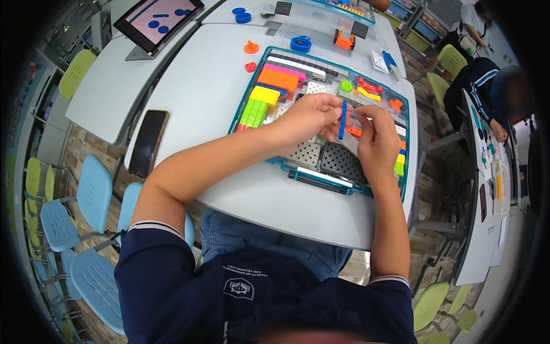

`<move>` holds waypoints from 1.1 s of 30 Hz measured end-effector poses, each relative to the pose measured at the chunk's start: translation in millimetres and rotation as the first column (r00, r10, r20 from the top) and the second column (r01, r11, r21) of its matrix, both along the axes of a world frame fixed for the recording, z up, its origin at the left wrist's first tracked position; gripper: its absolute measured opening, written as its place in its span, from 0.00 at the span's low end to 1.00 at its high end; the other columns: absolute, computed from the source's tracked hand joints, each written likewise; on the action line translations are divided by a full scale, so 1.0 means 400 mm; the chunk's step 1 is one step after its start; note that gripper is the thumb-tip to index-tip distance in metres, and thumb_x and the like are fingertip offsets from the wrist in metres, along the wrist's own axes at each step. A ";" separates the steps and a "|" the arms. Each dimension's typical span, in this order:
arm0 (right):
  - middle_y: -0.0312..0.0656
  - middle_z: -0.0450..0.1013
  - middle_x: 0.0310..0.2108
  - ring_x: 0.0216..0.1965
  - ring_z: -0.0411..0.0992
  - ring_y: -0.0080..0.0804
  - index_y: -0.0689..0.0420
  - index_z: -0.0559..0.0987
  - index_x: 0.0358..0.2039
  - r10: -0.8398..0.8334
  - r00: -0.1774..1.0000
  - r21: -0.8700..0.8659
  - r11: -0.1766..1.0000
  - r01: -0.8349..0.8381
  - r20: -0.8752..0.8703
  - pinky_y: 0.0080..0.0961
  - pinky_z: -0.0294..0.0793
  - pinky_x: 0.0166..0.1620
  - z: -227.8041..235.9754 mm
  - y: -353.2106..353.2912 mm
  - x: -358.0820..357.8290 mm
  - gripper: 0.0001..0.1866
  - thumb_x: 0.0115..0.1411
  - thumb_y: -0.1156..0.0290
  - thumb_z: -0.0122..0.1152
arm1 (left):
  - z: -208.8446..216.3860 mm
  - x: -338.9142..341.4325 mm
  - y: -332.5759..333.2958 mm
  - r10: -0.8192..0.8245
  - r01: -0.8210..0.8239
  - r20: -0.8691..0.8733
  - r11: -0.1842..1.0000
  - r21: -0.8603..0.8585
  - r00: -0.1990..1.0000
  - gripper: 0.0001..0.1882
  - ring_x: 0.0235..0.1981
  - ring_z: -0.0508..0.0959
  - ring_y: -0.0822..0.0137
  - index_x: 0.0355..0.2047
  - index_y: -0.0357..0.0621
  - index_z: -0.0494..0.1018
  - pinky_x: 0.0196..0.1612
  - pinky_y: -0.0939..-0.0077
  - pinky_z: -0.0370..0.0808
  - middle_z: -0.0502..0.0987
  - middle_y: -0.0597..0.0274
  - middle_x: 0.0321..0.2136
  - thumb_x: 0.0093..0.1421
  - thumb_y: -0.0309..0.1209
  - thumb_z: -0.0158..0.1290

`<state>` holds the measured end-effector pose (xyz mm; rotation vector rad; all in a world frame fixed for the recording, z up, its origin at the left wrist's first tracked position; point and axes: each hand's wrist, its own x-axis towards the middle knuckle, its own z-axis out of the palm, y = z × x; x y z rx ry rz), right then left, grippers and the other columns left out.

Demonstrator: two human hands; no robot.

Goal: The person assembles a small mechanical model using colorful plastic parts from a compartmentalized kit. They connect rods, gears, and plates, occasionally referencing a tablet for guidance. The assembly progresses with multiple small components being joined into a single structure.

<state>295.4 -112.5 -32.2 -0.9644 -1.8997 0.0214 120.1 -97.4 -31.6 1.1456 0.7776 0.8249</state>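
Above the sorting case (321,184) of building parts, my left hand (306,119) pinches a narrow blue beam (343,121) that stands nearly upright. My right hand (379,135) is beside it with thumb and forefinger closed on a thin, light-coloured rod (354,113) whose tip is at the beam. Whether the rod sits in a hole of the beam is too small to tell. Under the hands the case holds orange blocks (279,79), green blocks (254,113), grey perforated plates (342,160) and other small coloured parts.
Beyond the case are a blue ring-shaped part (301,44), an orange wheeled assembly (344,40) and a blue tool (391,62). A phone (149,143) lies at the table's left edge. A tablet (160,24) stands on the adjoining table. Another person (484,94) works at the right.
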 end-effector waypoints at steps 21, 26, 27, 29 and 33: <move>0.45 0.75 0.29 0.30 0.77 0.37 0.61 0.76 0.35 -0.020 1.000 -0.093 0.995 0.018 -0.022 0.27 0.74 0.31 -0.010 0.001 0.007 0.07 0.57 0.85 0.54 | -0.002 0.002 0.000 0.005 -0.005 -0.012 1.000 0.002 1.000 0.16 0.36 0.75 0.76 0.53 0.38 0.69 0.40 0.78 0.76 0.77 0.64 0.39 0.68 0.31 0.42; 0.45 0.75 0.29 0.29 0.76 0.37 0.61 0.76 0.35 -0.021 1.000 -0.071 0.997 0.019 -0.019 0.27 0.74 0.31 -0.012 0.002 0.005 0.06 0.58 0.84 0.55 | -0.006 0.002 0.000 0.006 -0.007 0.001 1.000 0.011 1.000 0.16 0.39 0.76 0.75 0.53 0.38 0.68 0.40 0.78 0.76 0.77 0.63 0.39 0.69 0.31 0.41; 0.45 0.75 0.29 0.29 0.76 0.37 0.61 0.76 0.35 -0.019 1.000 -0.064 0.998 0.018 -0.017 0.27 0.74 0.31 -0.011 0.002 0.005 0.06 0.58 0.84 0.56 | -0.006 0.002 0.001 0.010 -0.010 -0.002 1.000 0.011 1.000 0.16 0.39 0.76 0.75 0.53 0.38 0.68 0.40 0.78 0.76 0.77 0.63 0.39 0.69 0.31 0.41; 0.45 0.75 0.29 0.28 0.75 0.37 0.61 0.76 0.35 -0.020 1.000 -0.065 0.998 0.019 -0.015 0.27 0.74 0.31 -0.009 0.001 0.005 0.06 0.57 0.83 0.56 | -0.007 0.002 0.001 0.014 -0.014 -0.010 1.000 0.010 1.000 0.16 0.40 0.76 0.74 0.53 0.39 0.68 0.40 0.78 0.76 0.77 0.63 0.39 0.69 0.31 0.41; 0.45 0.75 0.29 0.28 0.75 0.37 0.61 0.76 0.35 -0.024 1.000 -0.068 0.997 0.023 -0.018 0.27 0.73 0.30 -0.007 0.000 0.003 0.06 0.57 0.84 0.57 | -0.005 0.001 0.003 0.011 -0.011 -0.009 1.000 0.012 1.000 0.16 0.39 0.76 0.75 0.53 0.39 0.68 0.40 0.78 0.76 0.77 0.63 0.39 0.69 0.31 0.42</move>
